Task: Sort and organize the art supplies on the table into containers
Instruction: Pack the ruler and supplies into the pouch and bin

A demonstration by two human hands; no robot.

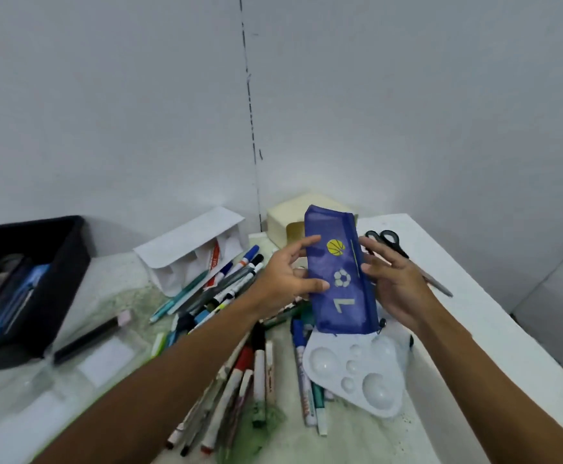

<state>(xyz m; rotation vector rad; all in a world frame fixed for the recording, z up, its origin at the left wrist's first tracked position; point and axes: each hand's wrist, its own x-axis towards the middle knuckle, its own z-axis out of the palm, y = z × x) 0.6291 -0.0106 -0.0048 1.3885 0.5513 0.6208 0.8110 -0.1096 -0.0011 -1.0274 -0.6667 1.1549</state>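
Hands grip flat blue mesh pouch.

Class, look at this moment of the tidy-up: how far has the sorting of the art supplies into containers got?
Early on. Done: the black bin at the left already holds some items. In hand: both the left hand and the right hand hold the blue pencil pouch above the table; whether its zip is open cannot be told. Left: the heap of markers, the white palette and the scissors lie loose.

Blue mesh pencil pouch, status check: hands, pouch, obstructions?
Left hand and right hand both grip blue mesh pencil pouch, lifted over the marker pile. Zipper looks closed. Nothing blocking.
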